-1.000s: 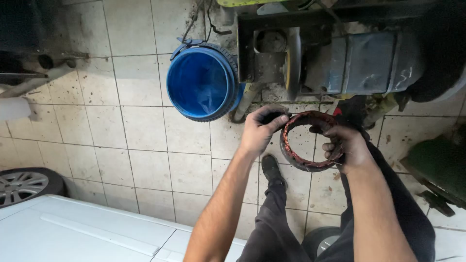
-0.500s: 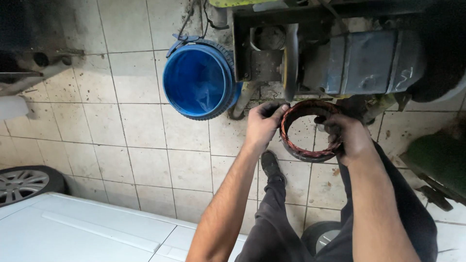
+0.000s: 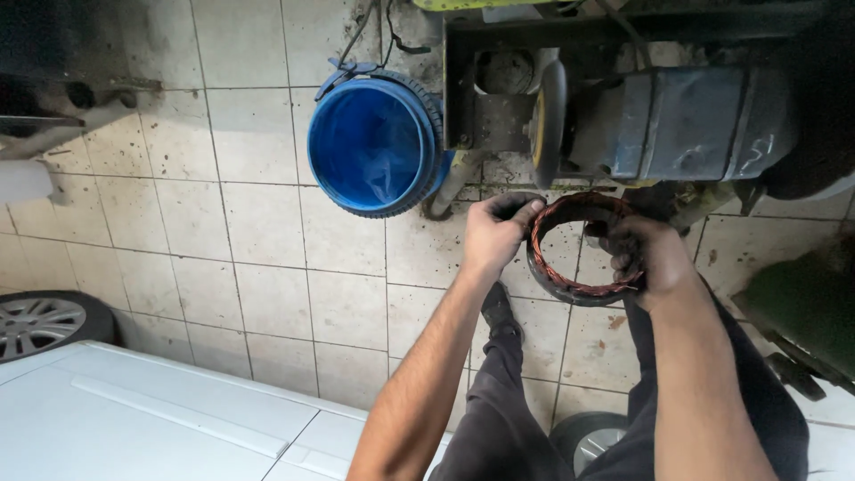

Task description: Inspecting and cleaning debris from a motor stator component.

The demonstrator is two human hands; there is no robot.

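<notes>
I hold a dark metal ring lined with copper wire windings [image 3: 570, 283] in both hands, just below a bench grinder's wheel [image 3: 547, 125]. My left hand [image 3: 494, 233] grips the ring's left rim with the fingers curled over its top edge. My right hand [image 3: 643, 260] clasps the right rim, covering that side. The ring faces me, and the floor tile shows through its middle. The grinder's blue-grey motor housing [image 3: 690, 120] sits to the right of the wheel.
A blue bucket [image 3: 374, 147] stands on the tiled floor left of the grinder. A white car body panel [image 3: 151, 419] fills the lower left, with an alloy wheel [image 3: 40, 321] beside it. A green object [image 3: 802, 312] sits at the right. My dark trousers and shoe [image 3: 494, 307] are below.
The ring and both hands have risen closer to the grinding wheel, and the ring has turned to face me more squarely.
</notes>
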